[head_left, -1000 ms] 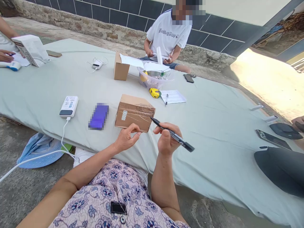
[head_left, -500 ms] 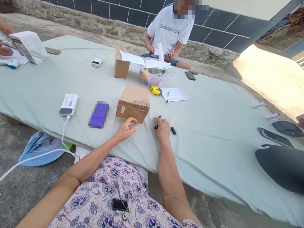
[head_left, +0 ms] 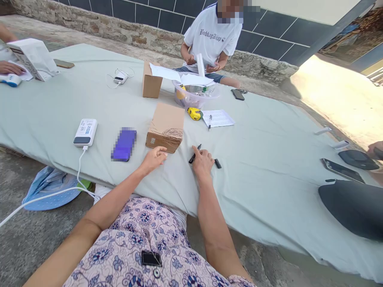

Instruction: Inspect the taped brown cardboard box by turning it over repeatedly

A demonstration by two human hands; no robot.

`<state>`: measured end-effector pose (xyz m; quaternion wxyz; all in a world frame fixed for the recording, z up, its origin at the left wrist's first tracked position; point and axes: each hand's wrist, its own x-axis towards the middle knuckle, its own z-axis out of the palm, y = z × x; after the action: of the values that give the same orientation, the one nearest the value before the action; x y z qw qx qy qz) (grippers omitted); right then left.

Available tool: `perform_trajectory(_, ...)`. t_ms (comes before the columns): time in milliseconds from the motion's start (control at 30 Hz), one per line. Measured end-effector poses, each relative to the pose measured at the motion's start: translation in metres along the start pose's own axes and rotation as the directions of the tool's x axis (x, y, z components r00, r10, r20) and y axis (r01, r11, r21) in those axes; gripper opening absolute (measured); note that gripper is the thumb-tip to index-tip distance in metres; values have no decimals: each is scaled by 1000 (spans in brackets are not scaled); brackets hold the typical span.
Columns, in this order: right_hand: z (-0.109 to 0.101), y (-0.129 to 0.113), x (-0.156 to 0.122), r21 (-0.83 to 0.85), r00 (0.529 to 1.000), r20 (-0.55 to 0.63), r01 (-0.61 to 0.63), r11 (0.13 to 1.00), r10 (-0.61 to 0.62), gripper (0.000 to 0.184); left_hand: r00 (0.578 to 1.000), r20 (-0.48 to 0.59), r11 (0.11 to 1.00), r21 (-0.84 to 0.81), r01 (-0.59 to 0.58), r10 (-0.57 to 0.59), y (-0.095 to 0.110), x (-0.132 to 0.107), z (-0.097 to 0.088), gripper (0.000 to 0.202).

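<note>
A brown cardboard box [head_left: 166, 119] with dark scribbled lines on its top and near side sits on the cloth in front of me. My left hand [head_left: 154, 158] is at its near lower edge, fingers loosely extended and holding nothing; I cannot tell whether the fingertips touch the cardboard. To the right of the box, my right hand [head_left: 202, 162] rests low on the cloth with its fingers around an uncapped black marker [head_left: 195, 154]. The marker's black cap [head_left: 218, 163] lies just right of that hand.
A yellow tape measure [head_left: 195, 113], a printed sheet [head_left: 220, 118] with a pen, and a plastic basket [head_left: 194, 99] are beyond the box. A purple-screened phone [head_left: 124, 144] and a white power bank [head_left: 85, 132] lie left. A person [head_left: 211, 40] sits opposite.
The box has turned slightly and its right side has shifted left. My left hand has drawn a little left. The marker in my right hand has tilted flatter and moved slightly left.
</note>
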<state>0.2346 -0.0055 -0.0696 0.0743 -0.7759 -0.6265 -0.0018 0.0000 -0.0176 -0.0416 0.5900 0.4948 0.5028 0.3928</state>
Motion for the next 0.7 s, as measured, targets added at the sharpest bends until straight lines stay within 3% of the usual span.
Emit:
perform_trajectory(100, 3, 2, -1, 28, 1000, -14, 0, 1000, 1, 66, 982, -157, 989, 118, -85, 103, 13, -9, -30, 26)
perform_trajectory(167, 4, 2, -1, 54, 999, -33, -3, 999, 5, 68, 908, -368, 949, 303, -87, 201, 20, -14, -55, 27)
perform_trajectory(267, 8, 4, -1, 129, 997, -61, -33, 991, 42, 64, 753, -556, 773, 626, 100, 352, 21, -22, -87, 35)
perform_trajectory(333, 12, 6, 1, 211, 992, -92, -63, 975, 84, 59, 703, -599, 631, 725, 274, 383, 15, -25, -101, 40)
perform_trajectory(400, 17, 10, 4, 304, 984, -137, -70, 950, 116, 54, 699, -625, 545, 741, 392, 347, 7, -27, -109, 41)
perform_trajectory(467, 22, 14, 6, 395, 974, -181, -53, 917, 135, 52, 726, -626, 522, 737, 429, 286, 2, -26, -112, 37)
perform_trajectory(567, 27, 19, 7, 513, 957, -230, -34, 858, 175, 50, 755, -605, 565, 726, 392, 252, -2, -23, -113, 29)
perform_trajectory(700, 28, 21, 7, 573, 944, -250, -37, 819, 217, 49, 759, -612, 659, 668, 345, 222, 0, -20, -111, 18)
